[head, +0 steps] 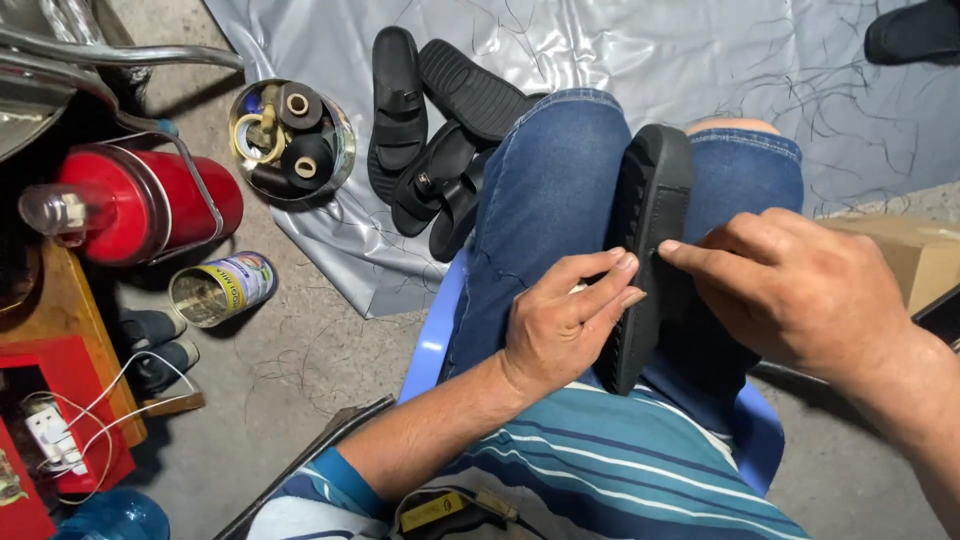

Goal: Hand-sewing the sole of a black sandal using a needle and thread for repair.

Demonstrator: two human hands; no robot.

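**Sole held on edge between the knees**

Centre frame: black ridged rubber sandal sole wedged upright between denim-clad knees, steadied there. Left hand pinching its edge; right hand pressing fingertips against it. Upper left: tin of thread spools.

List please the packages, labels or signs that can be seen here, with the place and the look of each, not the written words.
Labelled tin can: on its side on the concrete floor at left, open end showing, wrapper yellow, blue and white.
Cardboard box: right edge, behind the right hand, plain brown.
Yellow label: bottom centre, a small strip on a dark object.
No signs or screens show.
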